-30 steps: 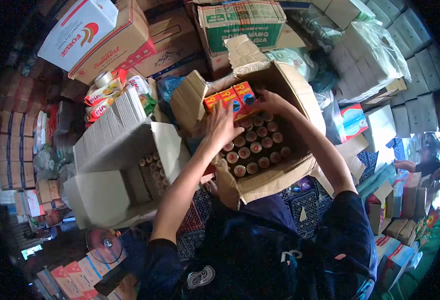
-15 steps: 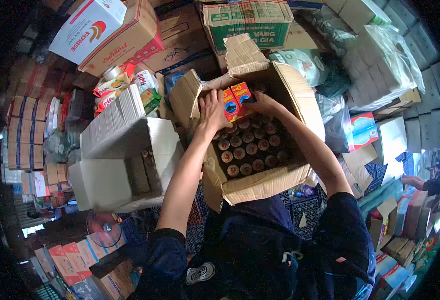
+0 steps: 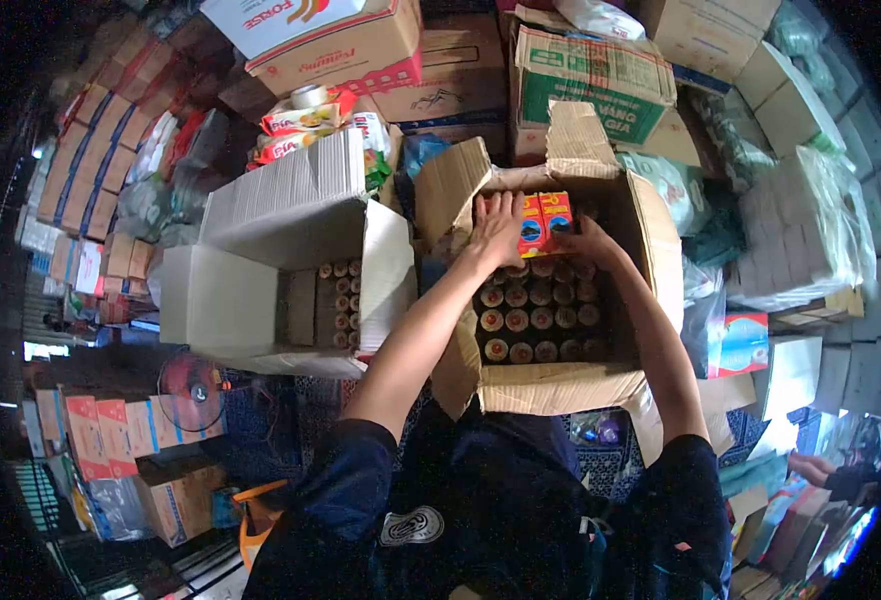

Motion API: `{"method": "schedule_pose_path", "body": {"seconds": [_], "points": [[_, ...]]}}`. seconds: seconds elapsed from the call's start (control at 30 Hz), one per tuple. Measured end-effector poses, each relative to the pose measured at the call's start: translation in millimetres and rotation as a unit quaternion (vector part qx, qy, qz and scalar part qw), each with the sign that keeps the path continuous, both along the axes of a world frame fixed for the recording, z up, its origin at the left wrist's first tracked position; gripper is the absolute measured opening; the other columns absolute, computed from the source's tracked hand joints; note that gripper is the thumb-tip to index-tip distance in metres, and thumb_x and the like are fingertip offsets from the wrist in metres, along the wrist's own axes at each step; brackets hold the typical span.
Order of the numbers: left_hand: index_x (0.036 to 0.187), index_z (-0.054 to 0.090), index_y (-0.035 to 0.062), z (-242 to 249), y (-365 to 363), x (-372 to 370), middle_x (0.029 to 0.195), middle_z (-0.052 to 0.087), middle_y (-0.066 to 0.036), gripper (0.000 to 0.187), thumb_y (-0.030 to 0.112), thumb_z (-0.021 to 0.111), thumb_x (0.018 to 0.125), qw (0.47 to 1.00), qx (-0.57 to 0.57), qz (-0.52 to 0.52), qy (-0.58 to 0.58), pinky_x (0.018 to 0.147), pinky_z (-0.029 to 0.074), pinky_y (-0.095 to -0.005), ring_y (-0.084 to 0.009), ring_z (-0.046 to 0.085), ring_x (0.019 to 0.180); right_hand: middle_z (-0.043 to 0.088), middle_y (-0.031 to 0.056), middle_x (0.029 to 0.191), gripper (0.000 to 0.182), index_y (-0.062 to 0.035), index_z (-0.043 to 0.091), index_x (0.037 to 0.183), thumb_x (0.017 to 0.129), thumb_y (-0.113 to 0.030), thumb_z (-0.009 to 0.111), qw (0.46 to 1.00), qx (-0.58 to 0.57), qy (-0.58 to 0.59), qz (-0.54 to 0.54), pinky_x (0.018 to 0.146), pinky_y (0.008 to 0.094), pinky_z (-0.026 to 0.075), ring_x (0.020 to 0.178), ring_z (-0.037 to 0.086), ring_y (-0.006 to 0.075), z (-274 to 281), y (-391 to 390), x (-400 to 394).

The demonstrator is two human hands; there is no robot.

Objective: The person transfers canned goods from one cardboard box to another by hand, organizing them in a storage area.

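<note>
Two small red-and-yellow boxes [image 3: 545,222] stand side by side at the far end of an open brown carton [image 3: 560,385]. My left hand [image 3: 500,232] grips them from the left, thumb along the near side. From the right, my right hand [image 3: 592,242] presses on them, its fingers partly hidden inside the carton. In front of the boxes, rows of round-topped bottles or jars [image 3: 517,318] fill the carton. I cannot make out what lies under the boxes.
Left of the carton stands an open white box [image 3: 225,305] holding similar round-topped items [image 3: 340,300]. Behind are packaged snacks [image 3: 305,125], a green-and-brown carton [image 3: 600,85] and stacked boxes. A fan [image 3: 192,390] is at lower left. Another person's arm [image 3: 810,468] shows at far right.
My view has shifted, so the cartons appear farther right and more of the white box's inside shows. Both hands stay on the two red-and-yellow boxes.
</note>
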State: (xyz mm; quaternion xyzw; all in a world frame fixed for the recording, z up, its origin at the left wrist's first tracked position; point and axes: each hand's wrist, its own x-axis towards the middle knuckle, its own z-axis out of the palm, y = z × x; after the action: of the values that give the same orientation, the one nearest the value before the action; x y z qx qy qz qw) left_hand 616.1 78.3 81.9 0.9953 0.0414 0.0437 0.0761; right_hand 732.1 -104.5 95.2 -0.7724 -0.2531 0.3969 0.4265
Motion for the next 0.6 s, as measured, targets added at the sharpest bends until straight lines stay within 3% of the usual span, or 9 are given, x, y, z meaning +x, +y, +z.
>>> {"method": "schedule_pose_path", "body": {"seconds": [0.07, 0.17, 0.27, 0.4, 0.47, 0.6], "points": [[0.145, 0.023, -0.0033, 8, -1, 0, 0.139, 0.036, -0.027, 0.129, 0.036, 0.093, 0.044, 0.998, -0.013, -0.003, 0.062, 0.111, 0.022, -0.0604, -0.0427, 0.034, 0.132, 0.062, 0.0140, 0.115, 0.073, 0.0047, 0.047, 0.129, 0.077, -0.036, 0.078, 1.000, -0.003, -0.012, -0.011, 0.087, 0.0332, 0.049, 0.101, 0.058, 0.0181, -10, 0, 2], [0.145, 0.024, -0.0013, 10, -1, -2, 0.138, 0.037, -0.028, 0.129, 0.042, 0.091, 0.044, 0.999, -0.021, -0.007, 0.038, 0.108, 0.024, -0.0603, -0.0429, 0.035, 0.131, 0.061, 0.0126, 0.117, 0.072, 0.0036, 0.047, 0.130, 0.078, -0.035, 0.078, 0.996, 0.085, -0.007, -0.005, 0.089, 0.0321, 0.049, 0.102, 0.057, 0.0174, -49, -1, 13], [0.144, 0.025, -0.0027, 11, -2, 1, 0.138, 0.037, -0.027, 0.128, 0.043, 0.089, 0.043, 0.999, -0.026, 0.003, 0.043, 0.106, 0.024, -0.0607, -0.0427, 0.036, 0.130, 0.060, 0.0105, 0.119, 0.069, 0.0021, 0.046, 0.131, 0.080, -0.034, 0.077, 0.998, 0.043, 0.046, -0.027, 0.088, 0.0316, 0.048, 0.103, 0.056, 0.0165, -60, -3, 16], [0.142, 0.028, -0.0045, 10, -2, 1, 0.136, 0.038, -0.026, 0.127, 0.040, 0.090, 0.041, 0.999, -0.030, 0.005, 0.022, 0.103, 0.028, -0.0605, -0.0420, 0.039, 0.126, 0.067, 0.0073, 0.105, 0.053, 0.0010, 0.055, 0.123, 0.084, -0.030, 0.074, 1.000, -0.021, -0.014, -0.001, 0.083, 0.0319, 0.050, 0.094, 0.060, 0.0150, -78, 3, 21], [0.142, 0.027, -0.0049, 11, -1, 4, 0.136, 0.037, -0.025, 0.127, 0.036, 0.091, 0.040, 0.997, -0.057, 0.000, 0.057, 0.103, 0.029, -0.0616, -0.0425, 0.040, 0.126, 0.067, 0.0067, 0.101, 0.048, 0.0010, 0.059, 0.117, 0.085, -0.031, 0.073, 1.000, 0.009, -0.016, -0.013, 0.078, 0.0305, 0.050, 0.089, 0.060, 0.0136, -98, 4, 25], [0.141, 0.027, -0.0072, 7, 2, 6, 0.134, 0.036, -0.025, 0.127, 0.032, 0.093, 0.040, 0.995, -0.092, -0.013, 0.037, 0.103, 0.031, -0.0656, -0.0445, 0.041, 0.126, 0.068, 0.0056, 0.095, 0.042, 0.0009, 0.065, 0.105, 0.085, -0.035, 0.072, 0.998, 0.046, -0.028, -0.028, 0.074, 0.0278, 0.050, 0.083, 0.060, 0.0114, -75, -2, 16]]}}
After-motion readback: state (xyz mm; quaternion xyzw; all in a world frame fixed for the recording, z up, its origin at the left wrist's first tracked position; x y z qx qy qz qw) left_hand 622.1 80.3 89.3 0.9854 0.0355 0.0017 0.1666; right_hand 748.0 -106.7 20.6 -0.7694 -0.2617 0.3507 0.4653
